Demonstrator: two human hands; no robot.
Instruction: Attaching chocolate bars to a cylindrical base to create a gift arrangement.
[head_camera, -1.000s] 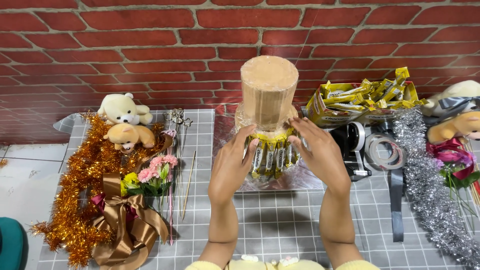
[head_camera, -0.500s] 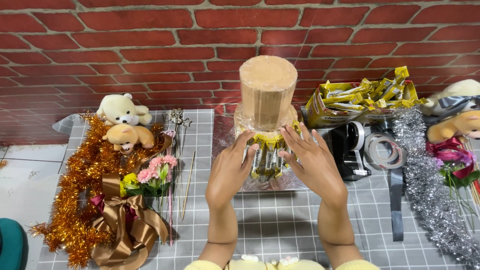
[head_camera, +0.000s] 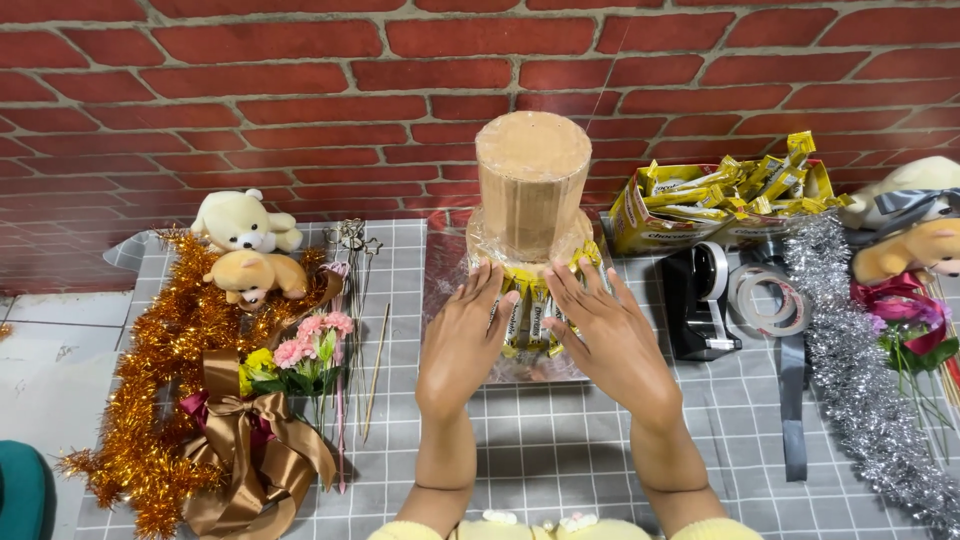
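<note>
At the far left a teal object (head_camera: 20, 495) is cut off by the frame edge. Orange-gold tinsel garland (head_camera: 165, 350) lies on the grey checked surface (head_camera: 560, 450), partly covered by two small plush bears (head_camera: 245, 250) and a bronze satin bow (head_camera: 250, 450). The left hand (head_camera: 462, 345) and right hand (head_camera: 610, 345) press flat, fingers spread open, against a ring of yellow wrapped snack bars (head_camera: 530, 320) standing round the base of a tall brown cardboard cylinder (head_camera: 532, 180) at the centre; the hands hide most of the bars. Right of them sits a black tape dispenser (head_camera: 700, 300), then silver tinsel (head_camera: 860, 390) running out of frame.
</note>
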